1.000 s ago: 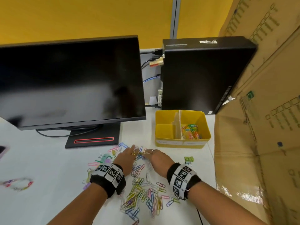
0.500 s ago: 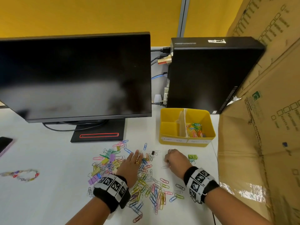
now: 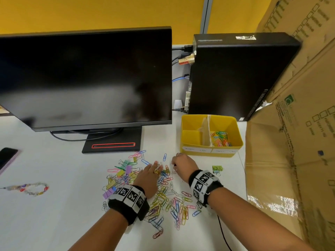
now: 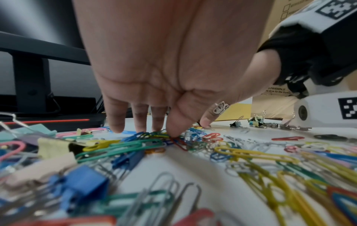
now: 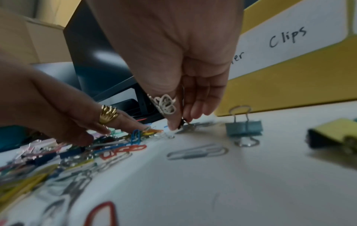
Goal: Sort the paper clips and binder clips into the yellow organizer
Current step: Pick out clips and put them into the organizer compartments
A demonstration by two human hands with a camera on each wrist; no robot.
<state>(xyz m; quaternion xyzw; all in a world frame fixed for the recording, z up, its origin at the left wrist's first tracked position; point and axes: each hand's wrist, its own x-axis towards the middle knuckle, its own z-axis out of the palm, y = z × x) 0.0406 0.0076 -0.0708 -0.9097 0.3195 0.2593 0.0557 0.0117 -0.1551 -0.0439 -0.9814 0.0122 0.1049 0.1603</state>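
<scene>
White bench (image 3: 54, 205) is strewn with paper clips (image 3: 168, 203), onto which the left hand (image 3: 148, 176) is pressed with straight fingers. A small dark binder clip (image 5: 182, 122) is pinched by the right hand (image 3: 183, 164), just before the yellow organizer (image 3: 211, 153).

Yellow partition wall (image 3: 101, 13) backs white desk (image 3: 36, 214); dark monitor (image 3: 85, 78), black computer tower (image 3: 235, 75) (cables plugged in), cardboard box (image 3: 299, 142) at right.

left hand (image 3: 150, 175) – palm down, fingers straight, tips lowered | right hand (image 3: 183, 164) – fingers curled, thumb and fingertips pinched together
</scene>
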